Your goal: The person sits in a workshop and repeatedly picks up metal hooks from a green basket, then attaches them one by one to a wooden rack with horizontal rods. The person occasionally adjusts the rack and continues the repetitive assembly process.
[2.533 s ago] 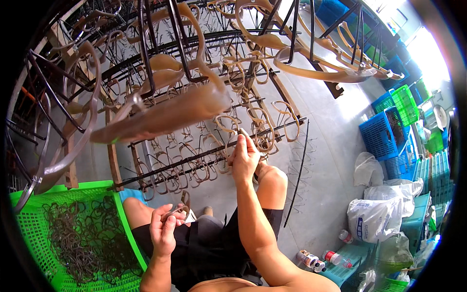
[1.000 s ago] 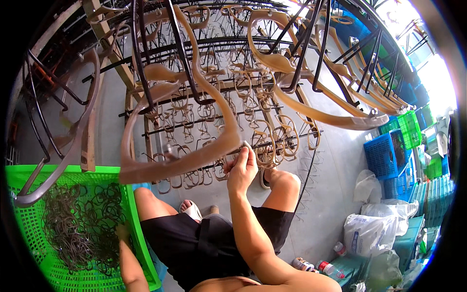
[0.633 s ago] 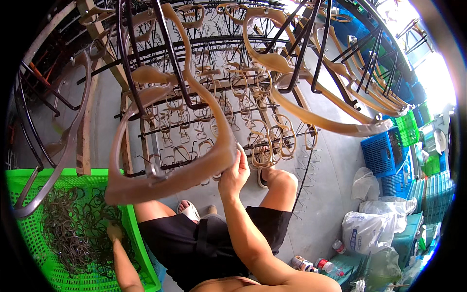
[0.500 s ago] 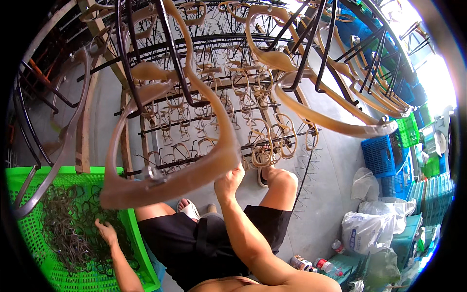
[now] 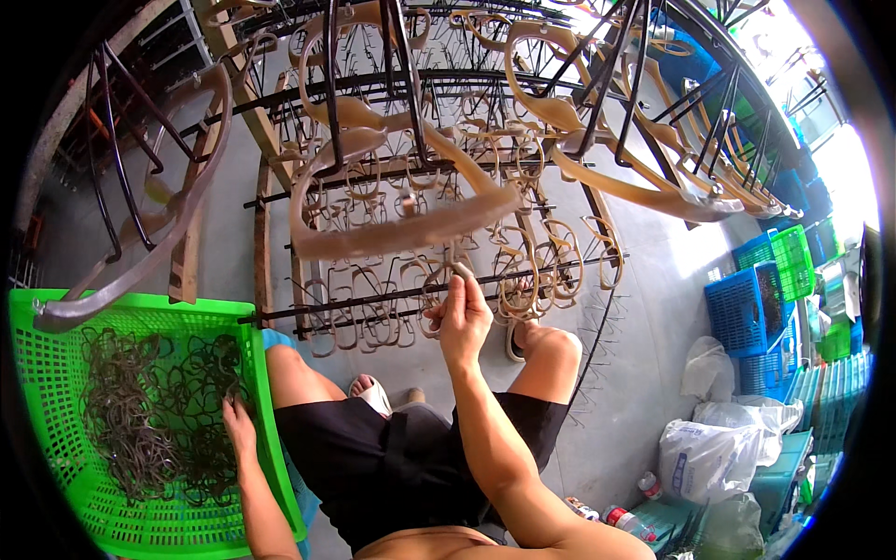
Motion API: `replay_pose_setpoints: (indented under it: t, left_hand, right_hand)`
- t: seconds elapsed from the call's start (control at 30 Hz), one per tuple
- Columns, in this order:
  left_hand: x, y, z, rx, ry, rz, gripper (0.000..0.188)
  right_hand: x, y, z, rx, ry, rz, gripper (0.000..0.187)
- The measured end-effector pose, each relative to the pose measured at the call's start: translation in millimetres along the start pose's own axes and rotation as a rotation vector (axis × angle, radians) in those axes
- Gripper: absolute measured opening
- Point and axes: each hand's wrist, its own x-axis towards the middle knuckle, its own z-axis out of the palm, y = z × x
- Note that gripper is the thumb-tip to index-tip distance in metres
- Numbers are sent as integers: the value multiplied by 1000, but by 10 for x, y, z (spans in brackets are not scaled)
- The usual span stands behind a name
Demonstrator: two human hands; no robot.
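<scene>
My right hand (image 5: 464,322) is raised at the near side of the hanging rack, thumb and fingers pinched together. What lies between the fingertips is too small to make out; pale eyeglass frames hang just beyond them. Above this hand, a large brownish eyeglass frame (image 5: 401,229) hangs close to me, slightly blurred. My left hand (image 5: 240,429) reaches into a green plastic basket (image 5: 266,448) at the left, along its right wall. Its fingers are stretched out against a tangle of dark eyeglass frames (image 5: 207,378), with the fingertips partly covered. A separate greyish-brown heap (image 5: 131,420) fills the basket's left part.
Black rods and hooks (image 5: 373,313) carry many pale eyeglass frames in rows ahead. Wooden posts (image 5: 191,233) stand at the left. To the right are blue crates (image 5: 733,313), white plastic bags (image 5: 700,457) and bottles (image 5: 630,521) by teal bins.
My left hand has moved up and slightly right, against the dark frames. The right hand has shifted a little right and up. The large near frame has swung up and right in view.
</scene>
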Motion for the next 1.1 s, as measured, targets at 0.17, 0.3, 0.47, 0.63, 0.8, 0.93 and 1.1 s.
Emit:
replay_pose_setpoints:
  t: [0.17, 0.3, 0.47, 0.63, 0.8, 0.93, 1.1]
  left_hand:
    - [26, 119, 51, 37, 20, -150, 59]
    - [-12, 227, 100, 25, 70, -180, 57]
    - [54, 140, 158, 11, 69, -126, 46]
    - [64, -127, 186, 27, 236, -64, 45]
    - [137, -131, 190, 4, 126, -26, 45]
    - [141, -64, 208, 99, 152, -109, 45]
    - [116, -47, 197, 63, 164, -76, 46]
  right_hand:
    - [-25, -83, 25, 54, -11, 48, 25]
    - [30, -95, -14, 62, 26, 74, 25]
    - [1, -91, -238, 247, -62, 133, 30]
    - [-224, -181, -822, -274, 141, 206, 24]
    - [62, -208, -822, -800, 285, -334, 73]
    - [288, -123, -617, -986, 332, -342, 79]
    - [377, -141, -477, -976, 428, -301, 63]
